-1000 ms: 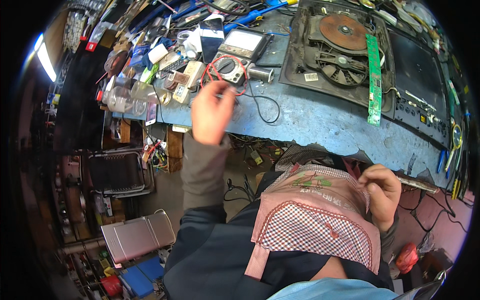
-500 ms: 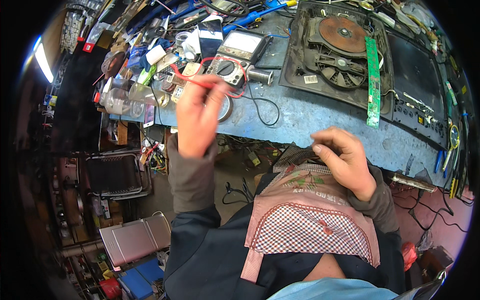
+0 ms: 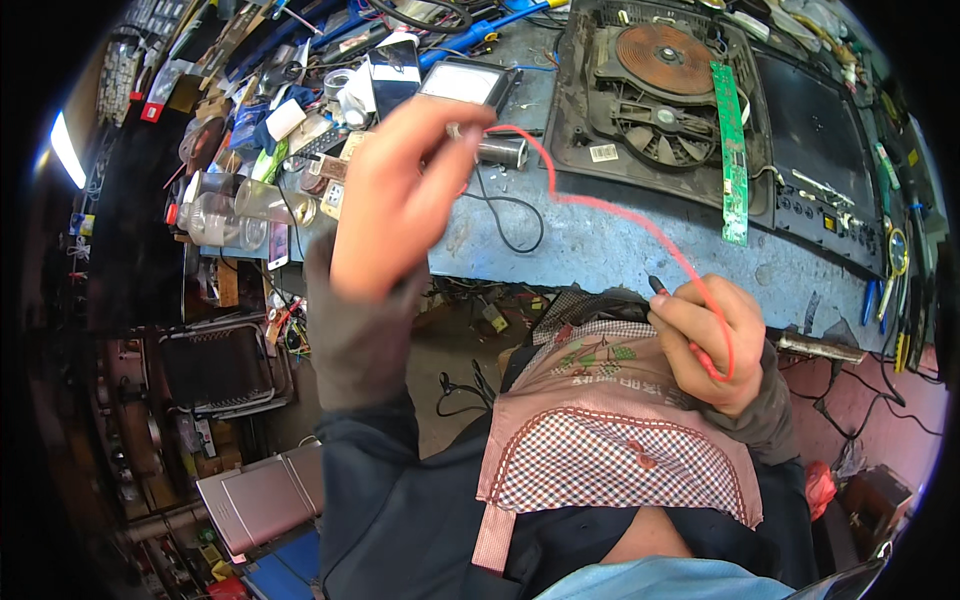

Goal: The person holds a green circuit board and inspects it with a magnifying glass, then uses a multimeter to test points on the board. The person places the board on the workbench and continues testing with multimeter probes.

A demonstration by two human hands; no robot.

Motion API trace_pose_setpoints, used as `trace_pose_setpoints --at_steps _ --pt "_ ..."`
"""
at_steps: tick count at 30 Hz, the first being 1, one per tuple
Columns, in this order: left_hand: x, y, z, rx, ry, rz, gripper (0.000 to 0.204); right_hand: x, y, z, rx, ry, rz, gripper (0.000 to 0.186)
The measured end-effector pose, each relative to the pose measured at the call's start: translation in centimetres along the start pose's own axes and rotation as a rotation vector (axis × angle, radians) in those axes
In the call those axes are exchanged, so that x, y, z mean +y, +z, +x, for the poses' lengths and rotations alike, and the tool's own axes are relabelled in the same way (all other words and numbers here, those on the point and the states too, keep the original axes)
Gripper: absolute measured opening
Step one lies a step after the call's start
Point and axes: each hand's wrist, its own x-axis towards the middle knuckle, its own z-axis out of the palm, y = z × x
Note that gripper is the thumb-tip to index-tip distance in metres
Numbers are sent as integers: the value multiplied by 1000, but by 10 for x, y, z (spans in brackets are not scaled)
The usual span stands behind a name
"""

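My right hand [image 3: 712, 345], low in front of the apron, is closed round a test probe [image 3: 657, 286] whose dark tip sticks out toward the bench. From it a red test lead [image 3: 640, 222] loops across to the fingertips of my left hand [image 3: 400, 195]. The left hand is smeared by motion, its thumb and forefinger close together over the analog multimeter [image 3: 462, 84]; whether they grip anything cannot be made out. Most of the meter's body is behind this hand, leaving its pale dial window in sight. A solder spool [image 3: 503, 151] lies just right of the fingertips.
An opened induction cooker [image 3: 640, 100] with copper coil and fan lies at the back right, a green circuit board [image 3: 733, 160] across its edge. Clear jars [image 3: 225, 212], a phone [image 3: 278, 245] and piled tools crowd the left. A black cable [image 3: 525, 240] curls on the blue bench [image 3: 590, 225].
The red lead, earlier bunched at my left hand, now stretches across to my right hand, which has closed on the probe. The view has shifted slightly.
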Motion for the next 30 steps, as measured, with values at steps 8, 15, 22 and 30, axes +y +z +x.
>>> trace_pose_setpoints --at_steps 8,15,22,30 --pt "-120 78 104 -767 13 788 26 0 -10 -25 138 68 -124 31" --pt "-132 59 111 -658 52 562 26 11 -6 -45 189 208 -67 25" --pt "-125 -1 67 60 -249 69 26 21 -3 -48 175 291 52 25" --pt "-86 -48 -23 525 -309 -424 24 35 0 -64 508 167 168 20"
